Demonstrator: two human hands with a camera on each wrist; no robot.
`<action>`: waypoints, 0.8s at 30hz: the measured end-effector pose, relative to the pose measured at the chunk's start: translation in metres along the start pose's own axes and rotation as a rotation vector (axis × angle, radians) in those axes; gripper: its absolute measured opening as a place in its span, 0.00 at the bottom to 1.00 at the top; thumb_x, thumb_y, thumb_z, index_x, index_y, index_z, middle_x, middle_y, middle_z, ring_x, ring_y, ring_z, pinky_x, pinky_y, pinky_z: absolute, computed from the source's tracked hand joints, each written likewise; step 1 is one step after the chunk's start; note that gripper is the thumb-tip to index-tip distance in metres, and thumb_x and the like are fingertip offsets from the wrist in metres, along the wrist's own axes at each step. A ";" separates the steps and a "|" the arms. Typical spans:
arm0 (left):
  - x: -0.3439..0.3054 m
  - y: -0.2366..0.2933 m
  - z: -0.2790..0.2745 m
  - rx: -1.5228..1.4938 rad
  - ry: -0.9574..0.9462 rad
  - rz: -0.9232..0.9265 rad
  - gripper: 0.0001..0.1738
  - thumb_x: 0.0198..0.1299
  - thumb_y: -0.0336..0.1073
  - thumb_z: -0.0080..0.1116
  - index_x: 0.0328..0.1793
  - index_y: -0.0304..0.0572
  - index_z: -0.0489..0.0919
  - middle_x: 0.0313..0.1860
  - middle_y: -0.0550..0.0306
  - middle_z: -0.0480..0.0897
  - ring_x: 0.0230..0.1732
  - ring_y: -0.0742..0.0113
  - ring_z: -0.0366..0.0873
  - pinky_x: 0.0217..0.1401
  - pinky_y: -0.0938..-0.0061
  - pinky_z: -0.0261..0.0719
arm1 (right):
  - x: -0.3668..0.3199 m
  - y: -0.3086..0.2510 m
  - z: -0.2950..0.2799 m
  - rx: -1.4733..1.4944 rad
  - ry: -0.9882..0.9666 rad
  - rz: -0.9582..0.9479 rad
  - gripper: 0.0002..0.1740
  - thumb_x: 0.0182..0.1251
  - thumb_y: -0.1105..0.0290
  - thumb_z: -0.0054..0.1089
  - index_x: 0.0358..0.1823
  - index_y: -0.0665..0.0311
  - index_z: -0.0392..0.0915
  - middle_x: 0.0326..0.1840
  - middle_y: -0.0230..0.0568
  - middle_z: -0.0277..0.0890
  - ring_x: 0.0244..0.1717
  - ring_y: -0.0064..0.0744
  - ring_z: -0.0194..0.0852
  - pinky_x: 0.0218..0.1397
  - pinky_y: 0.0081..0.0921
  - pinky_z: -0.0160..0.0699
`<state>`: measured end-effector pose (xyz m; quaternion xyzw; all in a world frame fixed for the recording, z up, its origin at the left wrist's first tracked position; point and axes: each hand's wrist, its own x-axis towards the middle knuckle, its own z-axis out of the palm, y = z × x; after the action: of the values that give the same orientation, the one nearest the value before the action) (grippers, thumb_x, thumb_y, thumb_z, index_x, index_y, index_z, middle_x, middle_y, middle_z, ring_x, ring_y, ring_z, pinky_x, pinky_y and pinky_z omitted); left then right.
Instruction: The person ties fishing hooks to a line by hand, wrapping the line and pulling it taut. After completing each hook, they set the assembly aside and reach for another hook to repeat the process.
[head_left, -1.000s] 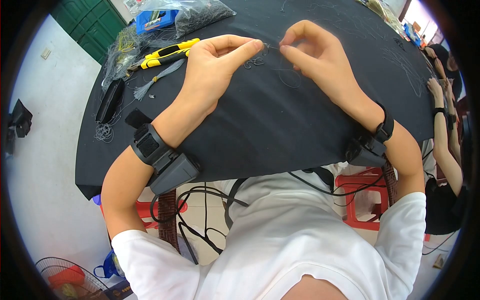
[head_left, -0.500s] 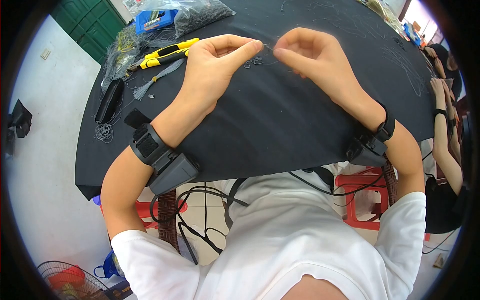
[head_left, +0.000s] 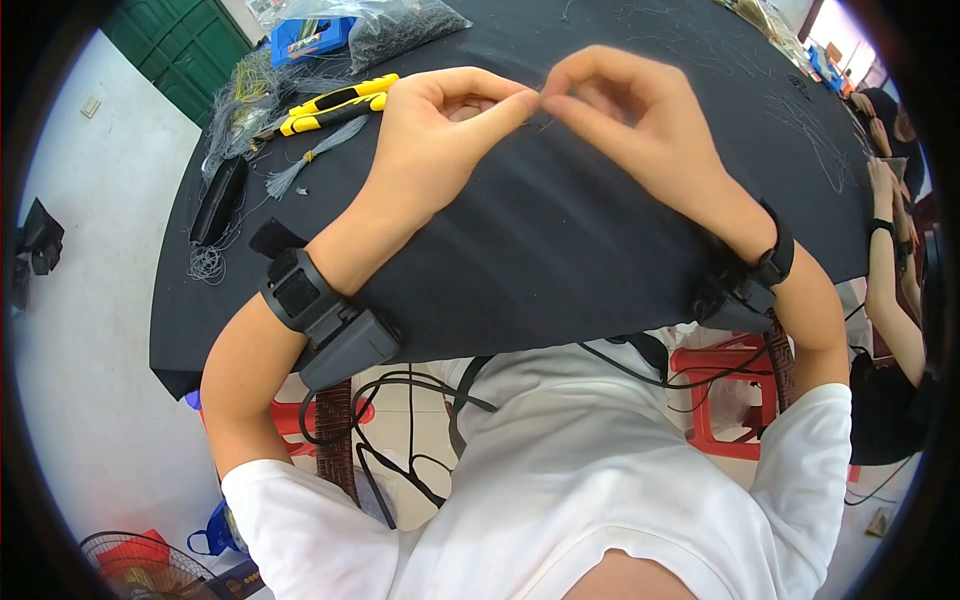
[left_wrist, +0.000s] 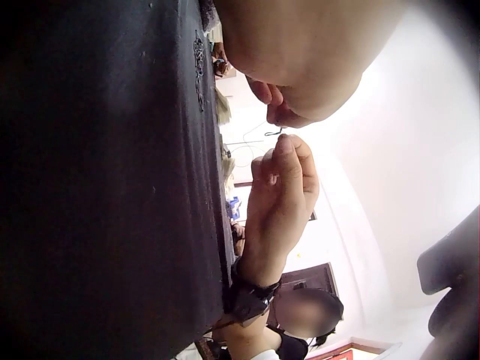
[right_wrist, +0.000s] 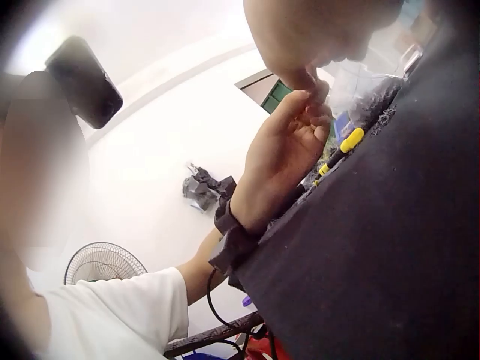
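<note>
Above the black-covered table (head_left: 500,260), my left hand (head_left: 425,145) pinches a small fish hook (left_wrist: 273,133) between thumb and index finger. Only a bit of the hook shows beyond the fingertips in the left wrist view. My right hand (head_left: 650,130) has thumb and forefinger brought together on thin fishing line (left_wrist: 241,143), which hangs in a faint loop. The fingertips of both hands meet or nearly meet in the head view. A pile of dark hooks (left_wrist: 199,71) lies on the cloth beyond, mostly hidden by the hands in the head view.
Left of my left hand lie yellow-and-black pliers (head_left: 335,108), a tied bundle of grey line (head_left: 312,158) and a black case (head_left: 219,203). Behind are a blue box (head_left: 310,40) and a plastic bag of dark pieces (head_left: 410,32). Another person's arm (head_left: 893,290) is at right.
My right hand has come left until its fingertips are at my left fingertips; a second ago the line stretched between them. My left hand has shifted slightly right.
</note>
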<state>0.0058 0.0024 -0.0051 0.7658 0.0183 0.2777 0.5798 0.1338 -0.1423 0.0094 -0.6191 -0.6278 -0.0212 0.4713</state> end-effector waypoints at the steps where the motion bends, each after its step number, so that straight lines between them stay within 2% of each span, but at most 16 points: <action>1: 0.000 0.000 0.001 0.007 -0.024 0.009 0.09 0.56 0.29 0.60 0.41 0.32 0.81 0.34 0.58 0.82 0.37 0.80 0.76 0.41 0.87 0.72 | 0.002 0.001 0.000 -0.014 0.045 -0.047 0.06 0.56 0.69 0.60 0.32 0.63 0.78 0.17 0.23 0.56 0.20 0.12 0.52 0.22 0.16 0.53; 4: 0.000 0.002 0.003 0.025 -0.088 0.047 0.08 0.57 0.28 0.60 0.41 0.32 0.81 0.35 0.57 0.82 0.39 0.78 0.77 0.44 0.85 0.73 | 0.008 0.004 -0.006 -0.097 0.079 -0.163 0.06 0.56 0.69 0.60 0.33 0.63 0.77 0.18 0.24 0.57 0.21 0.15 0.54 0.24 0.17 0.55; 5: 0.000 0.002 0.003 0.031 -0.108 0.061 0.08 0.57 0.28 0.59 0.41 0.31 0.81 0.35 0.57 0.82 0.39 0.77 0.77 0.45 0.85 0.73 | 0.008 0.002 -0.013 -0.119 -0.029 -0.100 0.05 0.60 0.73 0.58 0.36 0.65 0.76 0.25 0.24 0.67 0.25 0.13 0.53 0.30 0.13 0.55; 8: 0.000 0.002 0.002 -0.016 -0.166 0.074 0.08 0.57 0.29 0.59 0.41 0.31 0.81 0.37 0.57 0.82 0.40 0.76 0.77 0.47 0.84 0.73 | 0.012 0.008 -0.019 -0.123 -0.124 -0.091 0.05 0.61 0.72 0.58 0.36 0.66 0.76 0.28 0.25 0.69 0.28 0.12 0.59 0.33 0.13 0.60; 11: -0.001 0.005 0.001 -0.068 -0.120 0.073 0.09 0.57 0.29 0.60 0.42 0.31 0.81 0.37 0.58 0.81 0.42 0.77 0.77 0.48 0.84 0.72 | 0.012 0.026 -0.009 0.098 -0.064 -0.043 0.08 0.60 0.67 0.59 0.34 0.65 0.77 0.18 0.23 0.61 0.22 0.13 0.56 0.25 0.16 0.56; 14: -0.001 0.007 0.002 -0.094 -0.055 0.087 0.09 0.57 0.30 0.60 0.42 0.33 0.81 0.37 0.60 0.81 0.39 0.80 0.75 0.45 0.85 0.71 | 0.008 0.032 -0.003 0.230 -0.125 0.072 0.10 0.61 0.66 0.58 0.35 0.67 0.76 0.19 0.22 0.61 0.23 0.11 0.55 0.26 0.15 0.56; 17: 0.000 0.005 0.001 -0.129 -0.010 0.045 0.10 0.57 0.33 0.60 0.42 0.34 0.82 0.37 0.62 0.82 0.36 0.82 0.71 0.41 0.87 0.67 | 0.003 0.028 0.005 0.286 -0.160 0.111 0.09 0.61 0.68 0.57 0.35 0.68 0.76 0.19 0.21 0.59 0.23 0.11 0.54 0.26 0.15 0.56; 20: 0.002 0.000 -0.001 -0.137 0.060 0.008 0.11 0.57 0.34 0.60 0.43 0.35 0.82 0.37 0.63 0.82 0.34 0.83 0.69 0.38 0.87 0.65 | -0.002 0.018 0.011 0.246 -0.120 0.039 0.07 0.61 0.70 0.56 0.34 0.67 0.76 0.19 0.21 0.58 0.23 0.11 0.53 0.26 0.15 0.55; 24: 0.002 -0.001 -0.002 -0.136 0.087 -0.005 0.11 0.57 0.34 0.60 0.43 0.35 0.82 0.37 0.62 0.82 0.35 0.82 0.70 0.40 0.86 0.65 | -0.006 0.000 0.009 0.226 -0.105 -0.028 0.04 0.60 0.73 0.56 0.32 0.66 0.74 0.18 0.22 0.56 0.22 0.13 0.50 0.26 0.15 0.54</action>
<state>0.0069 0.0050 -0.0048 0.7118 0.0267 0.3098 0.6298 0.1280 -0.1414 0.0009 -0.5534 -0.6584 0.0757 0.5044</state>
